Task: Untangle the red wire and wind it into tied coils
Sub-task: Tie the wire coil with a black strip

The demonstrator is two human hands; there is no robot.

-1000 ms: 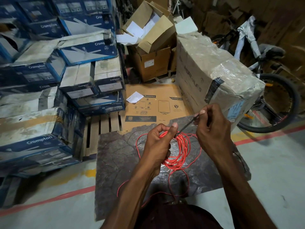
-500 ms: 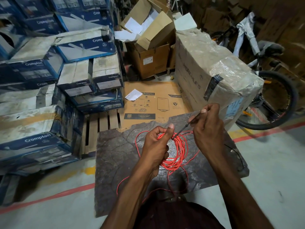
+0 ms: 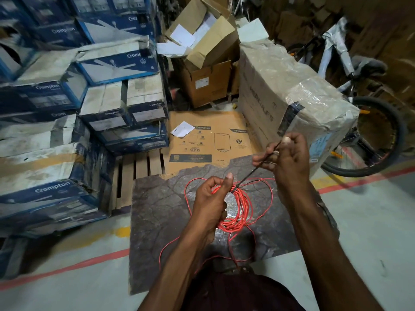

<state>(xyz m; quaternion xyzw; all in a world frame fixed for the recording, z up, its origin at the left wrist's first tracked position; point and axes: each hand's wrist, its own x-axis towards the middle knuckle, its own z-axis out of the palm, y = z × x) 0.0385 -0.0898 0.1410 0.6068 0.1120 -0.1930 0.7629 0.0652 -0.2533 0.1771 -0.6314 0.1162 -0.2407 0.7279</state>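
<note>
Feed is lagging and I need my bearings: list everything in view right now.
wire: one coil, red, held over the mat
tie: one, black, rising rightward from coil
mat: one, dark grey, on floor
flat carton: one, brown, behind mat
boxes: many, blue-white, stacked left
open carton: one, brown, back centre
wrapped box: one, tan, right
bicycle: one, white-framed, far right
pallet: one, wooden, beside left stack
left hand: grips wire
right hand: pinches tie
</note>
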